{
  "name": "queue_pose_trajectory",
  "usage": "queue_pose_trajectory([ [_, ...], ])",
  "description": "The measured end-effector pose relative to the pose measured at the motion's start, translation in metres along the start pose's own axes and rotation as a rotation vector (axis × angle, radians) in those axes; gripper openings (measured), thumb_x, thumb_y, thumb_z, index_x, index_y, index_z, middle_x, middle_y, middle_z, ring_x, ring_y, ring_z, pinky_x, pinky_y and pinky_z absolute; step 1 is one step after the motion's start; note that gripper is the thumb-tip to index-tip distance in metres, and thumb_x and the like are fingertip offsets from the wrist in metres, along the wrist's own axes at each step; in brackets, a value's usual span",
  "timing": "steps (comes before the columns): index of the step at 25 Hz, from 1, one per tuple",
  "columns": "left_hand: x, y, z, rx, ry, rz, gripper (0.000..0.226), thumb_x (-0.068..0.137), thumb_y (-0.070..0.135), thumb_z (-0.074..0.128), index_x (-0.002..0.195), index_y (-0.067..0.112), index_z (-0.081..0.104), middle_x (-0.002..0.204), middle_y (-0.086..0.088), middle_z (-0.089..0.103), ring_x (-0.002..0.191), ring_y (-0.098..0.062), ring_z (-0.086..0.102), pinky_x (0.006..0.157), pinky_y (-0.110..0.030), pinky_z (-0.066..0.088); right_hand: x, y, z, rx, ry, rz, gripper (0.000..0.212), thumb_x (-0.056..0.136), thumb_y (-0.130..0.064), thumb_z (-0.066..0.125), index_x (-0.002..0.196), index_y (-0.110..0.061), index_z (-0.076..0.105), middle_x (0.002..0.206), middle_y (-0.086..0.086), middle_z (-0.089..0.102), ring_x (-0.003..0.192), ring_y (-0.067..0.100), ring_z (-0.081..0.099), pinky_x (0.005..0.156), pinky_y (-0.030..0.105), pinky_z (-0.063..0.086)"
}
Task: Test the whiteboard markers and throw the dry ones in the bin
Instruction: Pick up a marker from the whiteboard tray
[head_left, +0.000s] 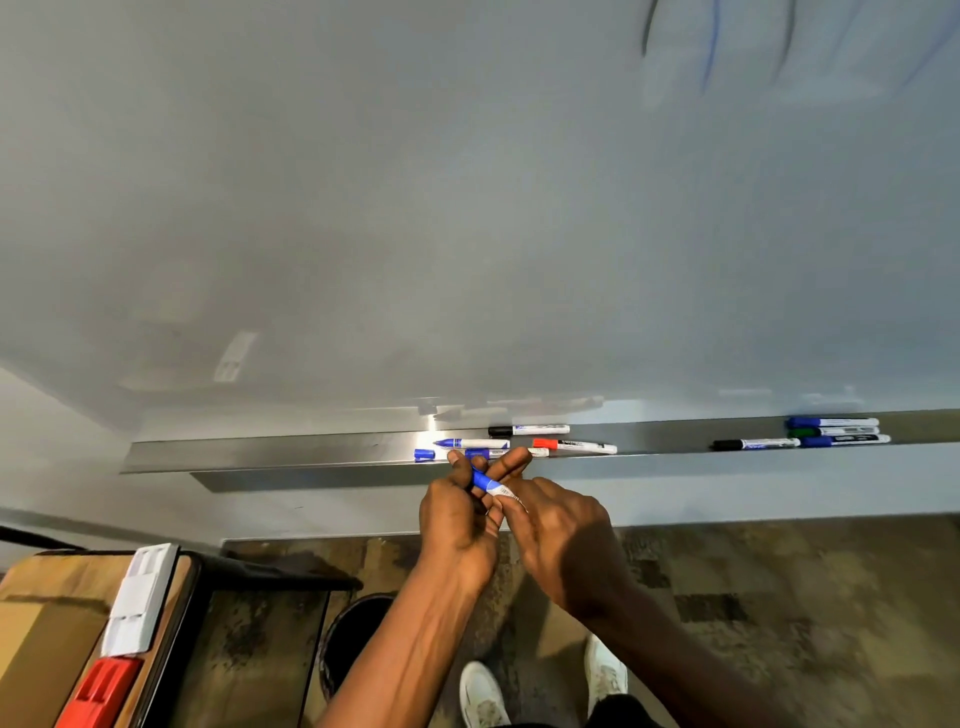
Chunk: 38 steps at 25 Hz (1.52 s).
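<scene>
Both hands meet just below the metal marker tray (291, 449) of the whiteboard (467, 208). A blue-capped marker (488, 484) is pinched between them: my left hand (457, 519) grips the blue cap end, my right hand (556, 535) holds the white barrel. On the tray above my fingers lie an uncapped blue marker (470, 443), a loose blue cap (424, 454), a black marker (527, 430) and a red marker (574, 446). Further right lies a group of several markers (836, 431). A dark round bin (353, 644) stands on the floor under my left forearm.
Faint blue and dark strokes (711, 47) mark the board's upper right. A wooden table (41, 623) at lower left carries white and red blocks (135, 603). My white shoes (483, 696) stand on a brown patterned carpet.
</scene>
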<state>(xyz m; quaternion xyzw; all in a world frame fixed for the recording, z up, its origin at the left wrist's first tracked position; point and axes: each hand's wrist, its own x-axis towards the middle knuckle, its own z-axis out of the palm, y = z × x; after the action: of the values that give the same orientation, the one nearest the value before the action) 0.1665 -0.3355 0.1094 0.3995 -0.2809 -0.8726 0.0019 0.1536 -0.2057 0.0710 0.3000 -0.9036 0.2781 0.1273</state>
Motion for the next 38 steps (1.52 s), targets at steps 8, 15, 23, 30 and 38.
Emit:
queue_pose_trajectory([
  [8, 0.012, 0.015, -0.008, -0.057, 0.024, 0.098, 0.048, 0.115, 0.025, 0.037, 0.077, 0.011, 0.063, 0.092, -0.026, 0.081, 0.088, -0.034, 0.081, 0.09, -0.04, 0.056, 0.021, -0.022, -0.009, 0.266, -0.157, 0.249, 0.03, 0.106, -0.041, 0.053, 0.111, -0.026, 0.079, 0.086, -0.004, 0.077, 0.069, 0.01, 0.064, 0.066, 0.03, 0.049],
  [15, 0.027, 0.132, -0.094, -0.105, 0.104, 0.334, 0.047, 0.117, 0.041, 0.033, 0.086, 0.016, 0.057, 0.115, -0.023, 0.08, 0.113, -0.032, 0.079, 0.105, -0.041, 0.055, -0.007, 0.017, -0.053, 0.53, -0.08, 0.406, 0.015, 0.101, -0.025, 0.067, 0.091, -0.031, 0.076, 0.062, -0.013, 0.064, 0.055, 0.006, 0.054, 0.055, 0.019, 0.04],
  [23, 0.006, 0.086, -0.022, 0.203, 0.001, 0.474, 0.04, 0.116, 0.038, 0.041, 0.106, 0.007, 0.063, 0.118, -0.022, 0.08, 0.107, -0.029, 0.08, 0.102, -0.041, 0.056, 0.042, -0.003, -0.065, 1.018, 0.02, 0.482, 0.018, 0.098, -0.015, 0.07, 0.111, -0.019, 0.081, 0.071, 0.011, 0.07, 0.055, 0.019, 0.051, 0.057, 0.028, 0.046],
  [30, -0.008, 0.096, 0.025, 1.059, 0.097, 1.607, 0.029, 0.115, 0.031, 0.047, 0.135, 0.021, 0.065, 0.141, 0.002, 0.071, 0.122, -0.023, 0.073, 0.1, -0.042, 0.06, 0.107, -0.028, -0.127, 1.079, 0.404, 0.352, 0.011, 0.085, -0.002, 0.081, 0.093, -0.009, 0.08, 0.076, 0.015, 0.075, 0.058, 0.03, 0.063, 0.06, 0.033, 0.056],
  [38, -0.041, 0.184, 0.125, 1.084, 0.025, 2.223, 0.038, 0.113, 0.013, 0.055, 0.142, -0.01, 0.06, 0.16, -0.027, 0.049, 0.155, -0.042, 0.043, 0.125, -0.059, 0.04, 0.196, -0.06, -0.215, 0.984, 0.691, 0.026, 0.011, 0.09, -0.001, 0.078, 0.096, -0.002, 0.069, 0.077, 0.011, 0.072, 0.065, 0.025, 0.072, 0.059, 0.032, 0.059],
])
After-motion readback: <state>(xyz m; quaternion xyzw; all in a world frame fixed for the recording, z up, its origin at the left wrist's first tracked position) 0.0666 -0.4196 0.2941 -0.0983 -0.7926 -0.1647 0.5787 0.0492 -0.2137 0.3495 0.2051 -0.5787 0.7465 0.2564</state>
